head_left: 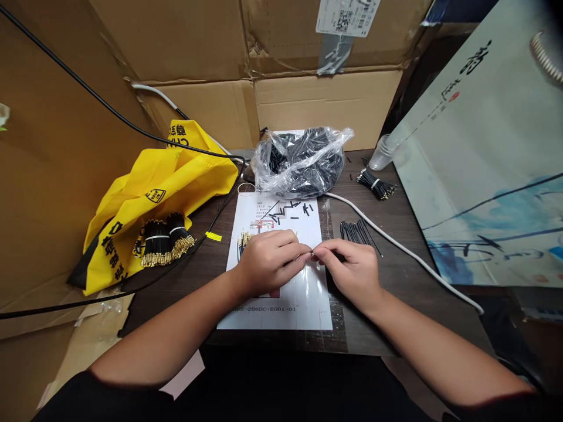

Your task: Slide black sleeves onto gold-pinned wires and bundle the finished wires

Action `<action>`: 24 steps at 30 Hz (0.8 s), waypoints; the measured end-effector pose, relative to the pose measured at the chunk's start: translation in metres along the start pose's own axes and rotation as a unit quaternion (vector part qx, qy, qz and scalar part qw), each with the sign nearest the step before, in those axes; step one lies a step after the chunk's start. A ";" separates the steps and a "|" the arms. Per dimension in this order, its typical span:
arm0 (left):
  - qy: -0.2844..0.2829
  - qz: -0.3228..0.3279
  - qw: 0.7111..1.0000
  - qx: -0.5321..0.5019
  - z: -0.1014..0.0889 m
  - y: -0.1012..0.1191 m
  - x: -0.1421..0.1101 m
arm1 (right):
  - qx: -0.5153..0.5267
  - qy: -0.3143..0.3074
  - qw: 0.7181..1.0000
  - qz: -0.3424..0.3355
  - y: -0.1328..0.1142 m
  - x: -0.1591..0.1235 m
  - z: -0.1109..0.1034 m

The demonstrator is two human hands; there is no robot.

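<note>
My left hand (275,261) and my right hand (352,269) meet fingertip to fingertip above a printed white sheet (308,310). Both are closed in a pinch on something tiny, mostly hidden by the fingers. Short black tube pieces (292,210) lie scattered on the sheet's upper part. Gold-tipped pieces (243,237) show just beyond my left hand, which partly covers them. A row of thin black wires (358,231) rests on the dark table, behind my right hand.
A clear plastic bag (303,164) full of black pieces sits behind the sheet. Tied gold-tipped bundles (162,240) lie on a yellow bag (132,199). Another tied bundle (377,184) lies near plastic cups (382,152). A white cable (396,249) crosses the right side; cardboard (197,111) stands behind.
</note>
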State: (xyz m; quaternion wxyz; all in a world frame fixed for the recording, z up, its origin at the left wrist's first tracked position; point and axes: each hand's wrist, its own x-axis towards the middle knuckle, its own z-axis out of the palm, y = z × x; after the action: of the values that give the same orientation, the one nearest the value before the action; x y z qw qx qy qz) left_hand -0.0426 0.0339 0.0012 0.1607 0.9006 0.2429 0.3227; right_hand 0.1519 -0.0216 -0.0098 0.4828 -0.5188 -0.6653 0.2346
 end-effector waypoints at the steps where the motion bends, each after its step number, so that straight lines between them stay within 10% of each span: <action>1: 0.004 -0.012 1.000 -0.011 0.000 0.001 0.001 | -0.003 0.006 1.000 -0.002 0.001 -0.001 0.000; 24: 0.025 -0.150 0.982 -0.113 0.001 -0.001 0.004 | -0.086 0.000 0.986 -0.146 0.005 -0.007 0.001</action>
State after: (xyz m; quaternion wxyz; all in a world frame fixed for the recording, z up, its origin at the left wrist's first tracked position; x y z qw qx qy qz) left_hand -0.0399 0.0367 0.0024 0.3021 0.8213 0.3411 0.3432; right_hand 0.1536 -0.0260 -0.0166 0.4655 -0.4558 -0.7515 0.1037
